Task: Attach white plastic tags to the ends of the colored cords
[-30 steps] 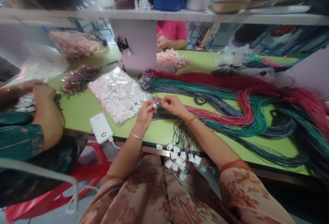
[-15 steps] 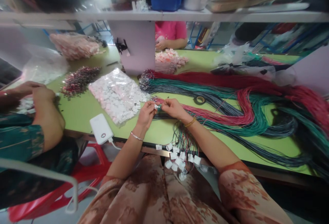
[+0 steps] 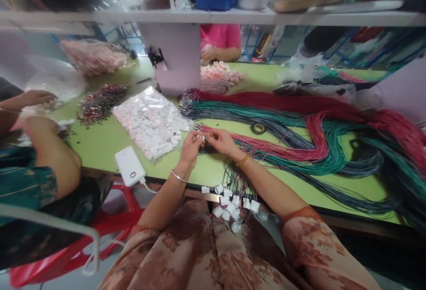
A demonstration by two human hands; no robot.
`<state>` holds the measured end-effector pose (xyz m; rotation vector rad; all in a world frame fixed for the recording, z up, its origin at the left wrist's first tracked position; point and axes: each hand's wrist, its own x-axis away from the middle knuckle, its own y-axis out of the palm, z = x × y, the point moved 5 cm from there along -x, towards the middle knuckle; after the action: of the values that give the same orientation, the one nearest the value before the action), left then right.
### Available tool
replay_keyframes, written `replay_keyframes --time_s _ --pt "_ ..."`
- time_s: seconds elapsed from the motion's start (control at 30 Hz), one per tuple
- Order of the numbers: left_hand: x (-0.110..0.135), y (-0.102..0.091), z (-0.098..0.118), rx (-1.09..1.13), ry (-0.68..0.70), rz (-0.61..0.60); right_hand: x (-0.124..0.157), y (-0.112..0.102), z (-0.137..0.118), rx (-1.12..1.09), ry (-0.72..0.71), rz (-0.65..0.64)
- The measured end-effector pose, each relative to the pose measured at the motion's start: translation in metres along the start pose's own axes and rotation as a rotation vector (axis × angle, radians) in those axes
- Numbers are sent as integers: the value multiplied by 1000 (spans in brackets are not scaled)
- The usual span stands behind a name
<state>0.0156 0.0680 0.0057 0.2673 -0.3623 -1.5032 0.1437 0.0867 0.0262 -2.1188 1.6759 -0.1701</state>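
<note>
My left hand [image 3: 191, 148] is closed in a pinch on a small white plastic connector [image 3: 201, 137]. Fingertips of my right hand [image 3: 222, 141] are pressed together right beside it, touching or nearly touching the connector; what they grip is mostly hidden, though thin wires run close by. Just behind both hands lie the metal-tipped ends of a pink-red wire bundle [image 3: 279, 148]. Several finished-looking leads with white connectors [image 3: 230, 205] hang over the table edge below my right wrist. A clear bag of white connectors [image 3: 151, 125] lies to the left of my left hand.
Long red [image 3: 266, 99], green and dark wires stretch across the right side. A tape roll [image 3: 258, 129] lies among them. A white power bank [image 3: 130, 165] sits at the front edge. A co-worker's arm [image 3: 49, 139] is at left; another person sits opposite, below a shelf [image 3: 213, 17].
My hands have come closer together, and the green wire seen between them is now hidden. The co-worker's hands at left have moved apart, one reaching toward the plastic bag.
</note>
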Motion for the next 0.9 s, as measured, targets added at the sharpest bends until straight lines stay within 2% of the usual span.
replay_keyframes --time_s 0.2,0.33,0.4,0.47,0.57,0.63,0.67,0.8,0.9 --pt "-2 -3 -2 -18 2 5 1 0 1 116 -47 -42" --pt "-5 -8 -5 -31 -31 35 -26 -4 5 156 -76 -117" --pt "-6 -11 -6 -29 -57 57 -49 -12 10 263 -21 -24" --pt "-7 -13 -6 -27 -83 63 -70 -15 19 469 106 38" --pt "-7 -15 -5 -10 -113 53 -89 -9 36 639 294 11" --pt "-8 -15 -5 -1 -121 45 -91 -6 41 625 316 -5" --pt "-7 -14 -5 3 -122 41 -90 -6 40 595 283 6" --pt "-7 -11 -4 60 -132 21 -70 -17 19 339 28 99" --pt "-6 -8 -5 130 -152 -6 -44 -20 4 82 -47 46"
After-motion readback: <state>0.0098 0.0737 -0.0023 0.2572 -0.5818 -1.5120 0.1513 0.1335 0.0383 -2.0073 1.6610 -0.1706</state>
